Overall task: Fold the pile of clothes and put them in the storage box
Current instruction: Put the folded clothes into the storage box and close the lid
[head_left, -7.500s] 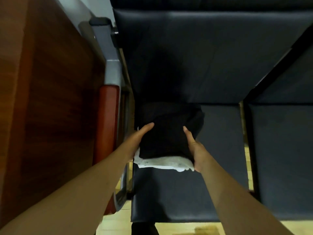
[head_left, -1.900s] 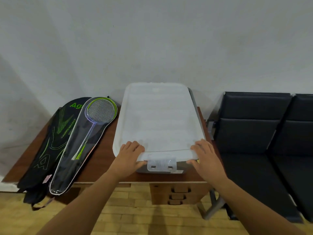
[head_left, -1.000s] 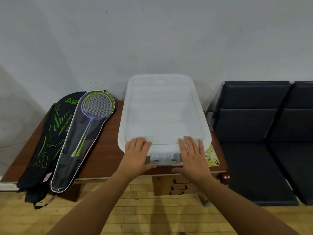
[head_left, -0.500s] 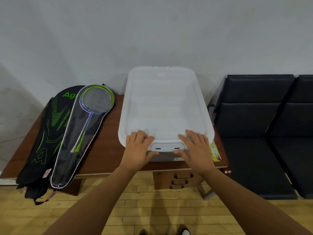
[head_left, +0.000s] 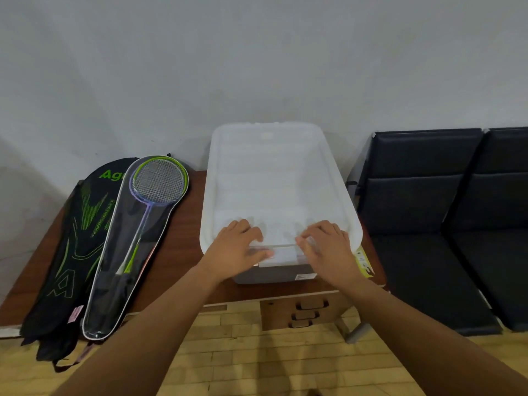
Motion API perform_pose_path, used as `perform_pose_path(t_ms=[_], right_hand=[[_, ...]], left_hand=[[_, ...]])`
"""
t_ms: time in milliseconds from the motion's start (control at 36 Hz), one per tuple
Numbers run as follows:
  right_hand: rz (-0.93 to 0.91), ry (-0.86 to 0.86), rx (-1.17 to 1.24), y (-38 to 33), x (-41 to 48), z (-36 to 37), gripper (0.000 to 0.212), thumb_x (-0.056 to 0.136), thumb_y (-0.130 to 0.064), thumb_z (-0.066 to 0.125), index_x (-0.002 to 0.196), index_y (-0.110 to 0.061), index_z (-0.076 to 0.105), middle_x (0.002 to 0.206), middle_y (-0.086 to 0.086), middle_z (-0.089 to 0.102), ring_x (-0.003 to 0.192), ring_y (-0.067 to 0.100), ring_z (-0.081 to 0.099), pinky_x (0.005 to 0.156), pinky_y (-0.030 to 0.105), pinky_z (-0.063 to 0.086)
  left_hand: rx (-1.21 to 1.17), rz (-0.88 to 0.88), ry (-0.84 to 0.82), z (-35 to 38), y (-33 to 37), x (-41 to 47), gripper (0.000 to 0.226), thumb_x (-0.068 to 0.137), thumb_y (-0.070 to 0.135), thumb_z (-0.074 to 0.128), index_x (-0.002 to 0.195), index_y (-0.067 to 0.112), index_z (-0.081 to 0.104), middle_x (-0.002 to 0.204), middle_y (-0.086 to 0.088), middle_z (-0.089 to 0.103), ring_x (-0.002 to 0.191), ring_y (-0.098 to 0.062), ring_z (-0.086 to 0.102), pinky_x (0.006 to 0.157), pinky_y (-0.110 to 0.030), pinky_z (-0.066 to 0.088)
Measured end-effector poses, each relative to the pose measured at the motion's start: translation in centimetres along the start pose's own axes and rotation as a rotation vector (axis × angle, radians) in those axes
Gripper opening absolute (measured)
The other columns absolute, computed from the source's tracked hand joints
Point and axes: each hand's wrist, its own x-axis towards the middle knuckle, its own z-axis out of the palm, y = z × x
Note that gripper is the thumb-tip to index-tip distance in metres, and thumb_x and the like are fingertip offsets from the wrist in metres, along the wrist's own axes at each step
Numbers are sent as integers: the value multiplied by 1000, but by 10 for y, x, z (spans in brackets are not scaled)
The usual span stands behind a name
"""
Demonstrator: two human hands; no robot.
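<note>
The front latch has folded down since a moment ago. My left grip and right grip clamp the storage box lid on the worktop. The clothes are presumably sealed inside.

Light is soft, diffuse and moderately dim, falling from above. The wall shades darker at lower left. The storage box lid glares white, its detail washed out. Frame edges bow; overall focus is slightly soft.
</note>
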Motion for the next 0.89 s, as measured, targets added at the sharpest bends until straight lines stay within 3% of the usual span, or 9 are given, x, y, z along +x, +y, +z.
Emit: perform_pose_path(t_ms=[139,222,389,472,611,722,806,889], right_hand=[[141,65,130,-13,50,-21,54,92,-66,37,110,-24,65,128,-2,60,121,18,54,114,40,37],[148,98,151,-11,86,-34,38,99,-51,50,112,-19,65,126,1,60,121,20,54,111,40,39],[148,87,143,4,170,-46,40,99,-49,51,114,-15,64,121,6,58,107,22,59,100,32,43],[149,61,140,15,220,-44,41,100,-49,51,116,-14,63,121,7,58,101,22,60,96,32,43],[131,-30,136,38,309,-30,43,99,-48,52,124,-13,60,129,9,55,116,25,57,100,35,42],[83,-83,99,45,373,-20,48,99,-46,55,133,-12,56,133,12,54,121,29,56,104,35,39],[15,-168,-10,48,423,-4,59,97,-53,54,139,-11,51,135,15,55,125,33,54,106,39,38],[-26,-306,-188,45,458,10,77,91,-74,46,136,-12,51,134,12,61,126,31,56,105,41,39]], left_hand=[[-110,-102,58,-26,-14,36,48,85,61,53,102,18,66,95,3,51,94,-17,52,87,-29,44],[-113,-149,98,-40,-27,67,25,91,36,65,102,14,64,96,1,50,95,-19,53,91,-32,43],[-129,-295,132,-49,-39,135,24,91,31,63,103,10,61,99,-1,51,101,-25,54,93,-35,43],[-98,-378,122,-42,-46,173,27,92,34,60,109,12,60,111,-6,53,107,-25,52,96,-37,43],[-26,-458,149,-15,-64,229,39,91,33,62,120,8,57,123,-11,49,112,-29,49,93,-34,39],[57,-445,181,8,-88,263,66,85,52,45,125,1,57,137,-20,50,127,-39,47,104,-47,39],[165,-455,223,25,-102,286,76,88,60,32,137,5,50,150,-18,41,141,-33,37,114,-48,28],[238,-467,205,30,-102,292,77,91,63,24,149,13,37,160,-10,26,149,-24,21,121,-43,15]])
